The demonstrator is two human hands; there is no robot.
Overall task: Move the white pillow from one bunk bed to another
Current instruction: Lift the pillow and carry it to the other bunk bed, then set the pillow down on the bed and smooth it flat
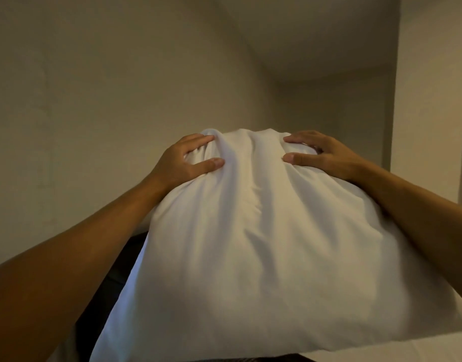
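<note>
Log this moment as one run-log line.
phase: carrying | left hand: gripping pillow far edge | right hand: gripping far edge | pillow: lifted toward wall | placed: not yet

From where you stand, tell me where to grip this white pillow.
Grip the white pillow at its far upper corners, from either side, as the left hand and right hand do now: the soft fabric bunches there.

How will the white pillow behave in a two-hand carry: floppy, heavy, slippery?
Probably soft: the white pillow dents and creases where the left hand and right hand pinch it. Likely light, being held raised by its far end. The loose cover bunches, so the grip may creep.
</note>
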